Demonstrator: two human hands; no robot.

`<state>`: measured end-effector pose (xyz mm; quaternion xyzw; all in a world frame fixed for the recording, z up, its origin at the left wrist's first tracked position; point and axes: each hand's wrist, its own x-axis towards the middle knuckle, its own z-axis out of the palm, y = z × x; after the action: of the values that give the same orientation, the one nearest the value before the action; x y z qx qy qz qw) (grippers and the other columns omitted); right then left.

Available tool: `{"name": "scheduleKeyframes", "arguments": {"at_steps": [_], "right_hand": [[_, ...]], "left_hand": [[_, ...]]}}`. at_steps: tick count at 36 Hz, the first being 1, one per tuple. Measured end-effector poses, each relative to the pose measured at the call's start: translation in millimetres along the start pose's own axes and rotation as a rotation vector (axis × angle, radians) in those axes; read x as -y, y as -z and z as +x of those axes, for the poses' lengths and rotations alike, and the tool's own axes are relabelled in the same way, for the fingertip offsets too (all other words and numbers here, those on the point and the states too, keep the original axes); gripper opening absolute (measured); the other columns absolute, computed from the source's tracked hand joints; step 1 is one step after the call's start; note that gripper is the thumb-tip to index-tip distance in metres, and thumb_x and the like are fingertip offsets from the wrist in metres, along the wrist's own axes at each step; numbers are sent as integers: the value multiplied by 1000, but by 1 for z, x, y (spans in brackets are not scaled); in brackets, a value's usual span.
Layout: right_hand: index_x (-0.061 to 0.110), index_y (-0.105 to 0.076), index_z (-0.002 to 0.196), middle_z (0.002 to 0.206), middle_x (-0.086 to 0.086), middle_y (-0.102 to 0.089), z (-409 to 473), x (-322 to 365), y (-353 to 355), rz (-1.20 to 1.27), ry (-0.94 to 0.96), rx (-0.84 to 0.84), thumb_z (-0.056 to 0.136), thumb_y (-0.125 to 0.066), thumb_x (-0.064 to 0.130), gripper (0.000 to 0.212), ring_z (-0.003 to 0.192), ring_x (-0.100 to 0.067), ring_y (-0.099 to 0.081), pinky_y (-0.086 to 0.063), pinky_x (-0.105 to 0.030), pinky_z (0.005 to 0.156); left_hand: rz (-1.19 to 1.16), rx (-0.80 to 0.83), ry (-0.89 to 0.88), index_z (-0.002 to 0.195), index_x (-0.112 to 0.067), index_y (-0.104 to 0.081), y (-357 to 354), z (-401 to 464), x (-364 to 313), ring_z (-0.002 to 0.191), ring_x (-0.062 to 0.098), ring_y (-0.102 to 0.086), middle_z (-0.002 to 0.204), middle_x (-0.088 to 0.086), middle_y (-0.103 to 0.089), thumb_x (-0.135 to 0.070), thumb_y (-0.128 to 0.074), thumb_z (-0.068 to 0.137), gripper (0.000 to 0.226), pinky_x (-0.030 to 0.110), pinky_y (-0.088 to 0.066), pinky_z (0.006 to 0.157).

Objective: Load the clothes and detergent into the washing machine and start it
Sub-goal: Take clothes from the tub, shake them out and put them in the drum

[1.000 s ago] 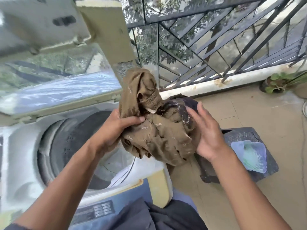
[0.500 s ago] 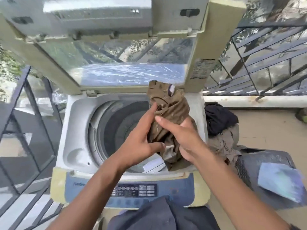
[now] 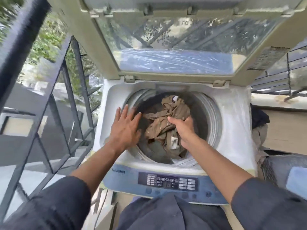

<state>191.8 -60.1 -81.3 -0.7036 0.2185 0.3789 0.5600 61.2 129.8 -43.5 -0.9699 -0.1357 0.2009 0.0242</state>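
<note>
The top-loading washing machine stands in front of me with its glass lid propped open. A crumpled brown garment hangs in the mouth of the drum. My right hand grips the garment from the right, fingers curled into the cloth. My left hand hovers over the drum's left rim with fingers spread and straight, holding nothing. The blue control panel with buttons and a display runs along the machine's front edge. No detergent is visible.
More clothes, dark and beige, are heaped to the right of the machine over a dark basket. A black metal railing closes off the left side. A low wall ledge runs behind at right.
The brown garment has gone from above the machine's right rim down into the drum. My left hand let go of it and opened; my right hand still grips it.
</note>
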Motion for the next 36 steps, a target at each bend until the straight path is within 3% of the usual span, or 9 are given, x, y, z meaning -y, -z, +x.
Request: {"name": "scheduleKeyframes", "arguments": {"at_steps": [4,7,13,15,17,23,26,30,36], "right_hand": [[25,-55,128,121,-1,-69,24,-16,-7,-26,-46,-72,60,-88,37,77,109,-27,-67,-53,-47,105],[21,-51,138,127,-5,-66,35,-22,-17,-53,-82,-102,67,-87,31,80,114,-30,-64,-51,-46,108],[22,-41,141,129,-8,-63,58,-43,-50,-212,-200,119,68,-82,36,85,113,-30,-65,-58,-47,95],[24,-46,135,118,-7,-64,38,-32,-63,-301,-208,183,85,-76,30,59,101,-25,-64,-55,-35,82],[27,-51,131,112,-4,-59,27,-25,-71,-372,-211,231,99,-66,26,35,92,-21,-58,-49,-34,86],[20,-60,134,128,-8,-66,33,-31,-76,-510,-154,286,102,-62,30,34,113,-27,-64,-52,-38,93],[18,-65,125,124,-9,-69,31,-31,-71,-561,-101,274,102,-59,30,27,110,-26,-67,-53,-38,93],[18,-71,111,116,-13,-74,23,-26,-55,-573,5,236,99,-61,28,19,94,-22,-68,-50,-32,77],[33,-73,100,113,7,-71,-1,-6,-18,-537,174,165,92,-63,31,13,110,-15,-67,-54,-37,101]], "left_hand": [[249,44,-112,157,-34,-46,-21,-4,19,163,37,-1,175,18,2,-59,-31,99,65,63,6,126],[235,25,-121,148,-35,-57,-19,-6,19,163,35,-1,175,19,0,-61,-28,96,65,63,7,126],[157,26,-89,128,-35,-69,-15,-7,16,163,36,0,174,18,3,-57,-31,87,60,62,5,126],[130,12,-88,124,-33,-70,-14,-6,15,163,36,-3,175,18,0,-54,-34,86,56,62,5,127],[111,-5,-84,120,-32,-71,-14,-6,15,163,35,-5,175,18,-2,-51,-37,86,53,62,5,127],[95,-16,-73,121,-32,-70,-14,-6,14,163,34,-4,175,17,-3,-49,-38,85,51,61,6,127],[95,-24,-69,122,-32,-70,-15,-6,15,163,34,-4,175,16,-3,-49,-37,85,51,61,7,127],[105,-23,-69,127,-33,-68,-14,-6,14,163,33,-7,176,16,-3,-51,-38,85,55,61,8,127],[128,-21,-75,129,-32,-68,-12,-7,13,162,34,-13,175,15,-9,-51,-42,85,54,61,8,127]]}}
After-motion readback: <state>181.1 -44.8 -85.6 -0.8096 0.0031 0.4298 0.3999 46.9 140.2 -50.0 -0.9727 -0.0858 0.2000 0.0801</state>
